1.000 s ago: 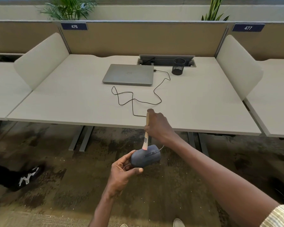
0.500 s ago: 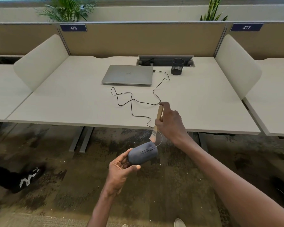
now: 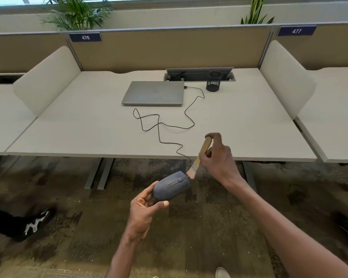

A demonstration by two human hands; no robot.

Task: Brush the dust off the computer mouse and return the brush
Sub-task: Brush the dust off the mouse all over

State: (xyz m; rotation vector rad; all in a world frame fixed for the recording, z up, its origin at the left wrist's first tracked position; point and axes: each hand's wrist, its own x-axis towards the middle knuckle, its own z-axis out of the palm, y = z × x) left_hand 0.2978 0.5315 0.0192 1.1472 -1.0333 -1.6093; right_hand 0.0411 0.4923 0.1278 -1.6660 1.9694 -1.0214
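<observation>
The brush (image 3: 199, 158) has swung off the mouse (image 3: 171, 186) top to its front edge. The left hand (image 3: 144, 210) grips the mouse, the right hand (image 3: 217, 159) grips the brush; brushing seems unfinished, and the return remains.

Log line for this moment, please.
phase: brushing | left hand: holds mouse | right hand: holds brush | bristles at mouse front

Bright, even daylight; wide-angle bending and blur at edges.

Pen cup (image 3: 213, 81) right of laptop (image 3: 153, 93), seemingly apart
</observation>
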